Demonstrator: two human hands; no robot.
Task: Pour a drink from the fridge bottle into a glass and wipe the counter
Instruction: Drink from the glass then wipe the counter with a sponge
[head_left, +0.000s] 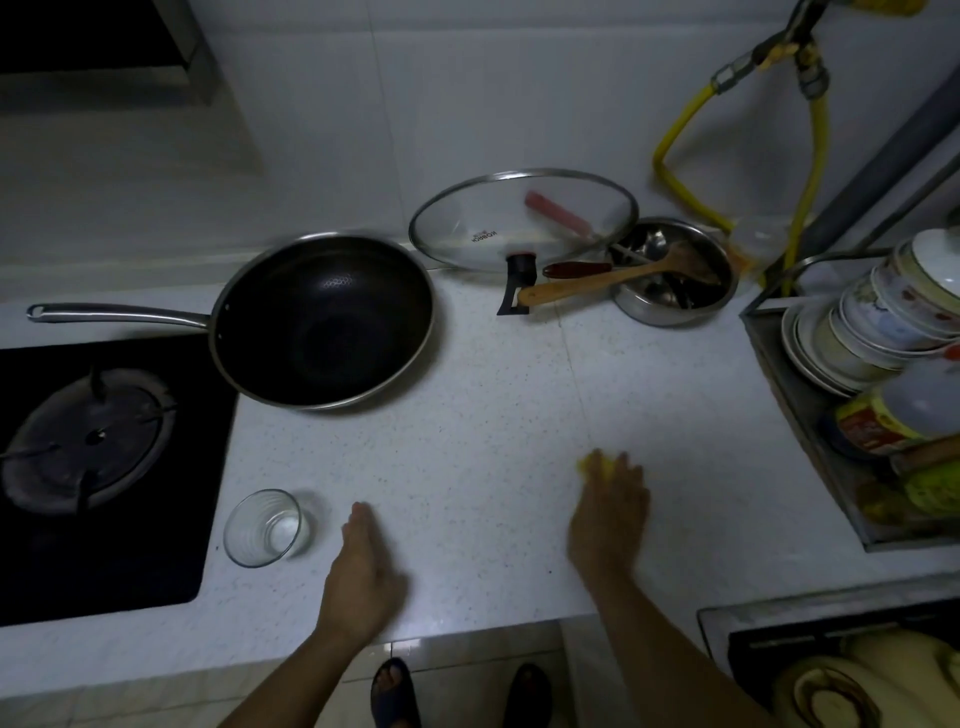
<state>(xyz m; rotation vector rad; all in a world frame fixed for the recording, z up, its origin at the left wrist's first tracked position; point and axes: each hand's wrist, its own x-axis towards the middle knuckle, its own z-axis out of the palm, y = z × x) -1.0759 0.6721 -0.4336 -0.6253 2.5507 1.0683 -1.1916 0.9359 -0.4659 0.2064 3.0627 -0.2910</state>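
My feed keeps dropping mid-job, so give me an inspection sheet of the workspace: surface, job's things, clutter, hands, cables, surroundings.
Surface: white speckled counter; spills too dim to judge.
Job's things: glass upright beside the stove, contents unclear; yellow cloth under the right hand; no bottle seen.
Clutter: wok, glass lid, steel bowl holding a wooden spatula.
Hands: left hand flat on the counter near the glass; right hand pressing the cloth.
Cables: yellow gas hose on the wall.
Surroundings: dish rack with stacked bowls, right.
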